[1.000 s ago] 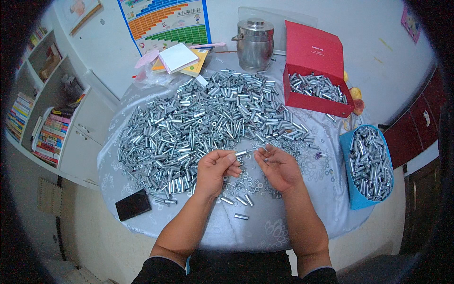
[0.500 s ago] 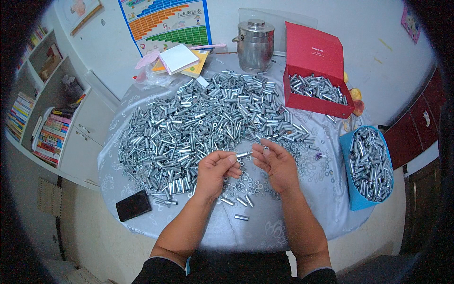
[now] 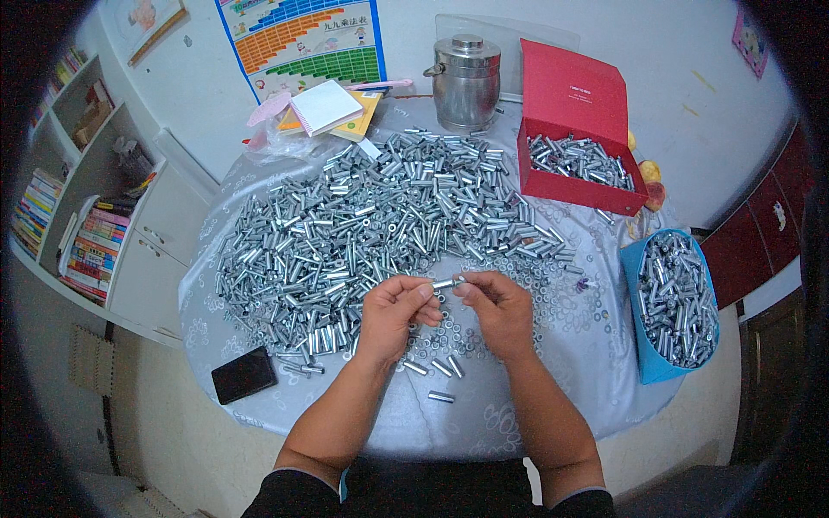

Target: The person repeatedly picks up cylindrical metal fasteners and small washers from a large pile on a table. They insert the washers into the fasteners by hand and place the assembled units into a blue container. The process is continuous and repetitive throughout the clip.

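Over the middle of the table, my left hand (image 3: 390, 312) pinches a silver sleeve anchor bolt (image 3: 443, 284) between thumb and fingertips, its free end turned to the right. My right hand (image 3: 501, 312) is closed at that end, thumb and forefinger on a small metal washer (image 3: 460, 280). Fingertips partly cover the washer, so how far it sits on the bolt cannot be made out. Beyond both hands spreads a wide heap of silver metal sleeves (image 3: 345, 224). Loose washers (image 3: 462, 339) lie scattered beneath the hands, and a few single sleeves (image 3: 441, 396) rest nearer to me.
A red box (image 3: 579, 192) with its lid up holds metal anchors at the back right. The blue bin (image 3: 659, 373) at the right edge is full of them. A steel canister (image 3: 467, 86), notepads (image 3: 326, 107) and a black phone (image 3: 243, 375) also occupy the table.
My right hand has moved left with the washer, from a short distance away to the bolt's end, and its fingers have drawn together. My left hand stays in place.
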The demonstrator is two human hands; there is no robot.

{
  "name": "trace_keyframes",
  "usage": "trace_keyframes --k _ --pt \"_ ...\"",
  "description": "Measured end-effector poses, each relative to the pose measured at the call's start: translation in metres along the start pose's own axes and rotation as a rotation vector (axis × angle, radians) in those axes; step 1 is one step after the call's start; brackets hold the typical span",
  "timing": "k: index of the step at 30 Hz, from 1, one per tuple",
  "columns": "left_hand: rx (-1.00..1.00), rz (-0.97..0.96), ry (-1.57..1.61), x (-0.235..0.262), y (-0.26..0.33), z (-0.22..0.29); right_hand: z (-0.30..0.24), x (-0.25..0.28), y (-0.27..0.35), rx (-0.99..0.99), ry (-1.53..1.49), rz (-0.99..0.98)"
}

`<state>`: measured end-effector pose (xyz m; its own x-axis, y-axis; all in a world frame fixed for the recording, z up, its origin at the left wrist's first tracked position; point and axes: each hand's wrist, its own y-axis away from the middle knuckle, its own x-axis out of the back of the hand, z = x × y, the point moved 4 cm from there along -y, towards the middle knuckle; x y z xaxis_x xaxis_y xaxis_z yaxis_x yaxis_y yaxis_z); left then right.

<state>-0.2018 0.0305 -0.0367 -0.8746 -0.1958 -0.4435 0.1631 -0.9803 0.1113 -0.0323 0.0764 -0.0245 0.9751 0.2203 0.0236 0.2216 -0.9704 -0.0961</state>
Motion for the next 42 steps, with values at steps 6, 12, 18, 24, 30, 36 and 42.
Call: trace_keyframes --k 6,12,18,24,30,36,42 --pt "-0.002 -0.011 -0.006 0.001 0.0 -0.001 -0.001 0.004 -0.003 -0.011 -0.124 -0.042" --pt "0.006 -0.023 -0.003 0.001 0.001 0.0 -0.006 0.006 -0.004 -0.04 -0.156 -0.057" --pt "-0.008 -0.038 -0.043 -0.001 0.003 0.004 -0.007 0.008 -0.004 -0.038 -0.014 -0.113" --pt "-0.001 -0.08 -0.092 -0.006 0.007 0.004 0.0 0.009 -0.004 -0.148 0.164 -0.157" --pt "0.0 -0.083 -0.072 -0.007 0.005 0.003 -0.001 0.004 -0.003 -0.011 -0.014 -0.042" --pt "-0.009 -0.077 -0.075 -0.005 0.005 0.002 0.006 0.011 -0.005 -0.113 0.205 -0.18" --pt "0.002 -0.049 -0.05 -0.005 0.004 0.001 -0.003 0.005 -0.004 -0.002 0.129 -0.189"
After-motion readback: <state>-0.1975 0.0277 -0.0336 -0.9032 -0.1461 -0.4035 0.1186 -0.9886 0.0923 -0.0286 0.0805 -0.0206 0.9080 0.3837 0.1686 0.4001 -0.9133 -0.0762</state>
